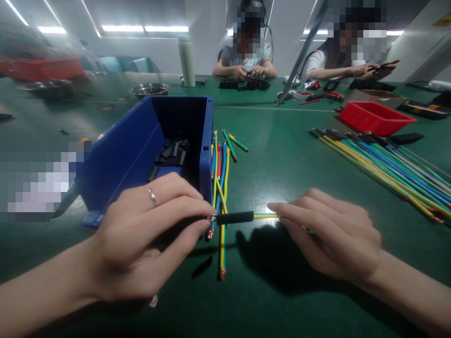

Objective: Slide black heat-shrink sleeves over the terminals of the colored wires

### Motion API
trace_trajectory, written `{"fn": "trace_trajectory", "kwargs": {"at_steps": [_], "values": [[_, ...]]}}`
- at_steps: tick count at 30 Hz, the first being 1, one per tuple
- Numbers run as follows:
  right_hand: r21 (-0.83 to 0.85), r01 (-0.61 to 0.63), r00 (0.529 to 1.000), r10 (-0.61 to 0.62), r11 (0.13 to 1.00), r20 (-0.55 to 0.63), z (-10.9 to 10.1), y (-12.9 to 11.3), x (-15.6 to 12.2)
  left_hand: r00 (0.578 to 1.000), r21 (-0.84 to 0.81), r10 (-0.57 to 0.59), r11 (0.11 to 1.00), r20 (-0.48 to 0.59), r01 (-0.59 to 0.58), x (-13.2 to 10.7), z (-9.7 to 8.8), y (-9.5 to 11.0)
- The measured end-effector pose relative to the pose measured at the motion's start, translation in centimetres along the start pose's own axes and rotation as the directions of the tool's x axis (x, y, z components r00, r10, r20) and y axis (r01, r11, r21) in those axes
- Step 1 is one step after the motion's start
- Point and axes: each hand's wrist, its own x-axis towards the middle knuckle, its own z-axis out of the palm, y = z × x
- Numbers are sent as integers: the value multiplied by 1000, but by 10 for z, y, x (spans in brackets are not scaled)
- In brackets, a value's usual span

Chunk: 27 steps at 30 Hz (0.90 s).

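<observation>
Tabletop (268, 169) below, left grip (132, 234) pinches a partly covered probable lug (212, 218); right grip (333, 232), wire (265, 216).

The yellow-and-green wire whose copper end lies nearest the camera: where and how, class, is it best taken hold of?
Probably pinch the insulated stretch of the wire just behind its copper end, coming from the right: that stretch juts past the other wires, and the left hand is close on its left.

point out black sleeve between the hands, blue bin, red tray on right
Black sleeve (235, 217): head view, middle of tube.
Blue bin (123, 152): head view, left wall.
Red tray (364, 121): head view, near wall.
</observation>
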Motion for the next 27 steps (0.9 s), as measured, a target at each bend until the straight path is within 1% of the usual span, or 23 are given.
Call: {"fn": "trace_trajectory", "kwargs": {"at_steps": [3,8,11,15,23,27], "values": [[1,-13,999,13,1000,-36,4,0,-4,1000,-8,-18,1000,-18,18,-2,1,1],[8,-23,1000,23,1000,-10,6,0,-7,1000,-22,-1,1000,24,1,-3,1,0],[9,-18,1000,18,1000,-7,6,0,-6,1000,-49,11,999,20,-10,-2,2,0],[12,-11,1000,11,1000,-13,5,-1,-6,1000,-21,9,1000,30,-8,-2,3,-1],[-8,5,1000,-5,1000,0,5,0,-5,999,-39,14,999,36,-12,-1,2,-2],[-11,7,1000,-8,1000,-7,6,-1,-5,998,-42,34,999,60,-32,-1,1,-3]]}}
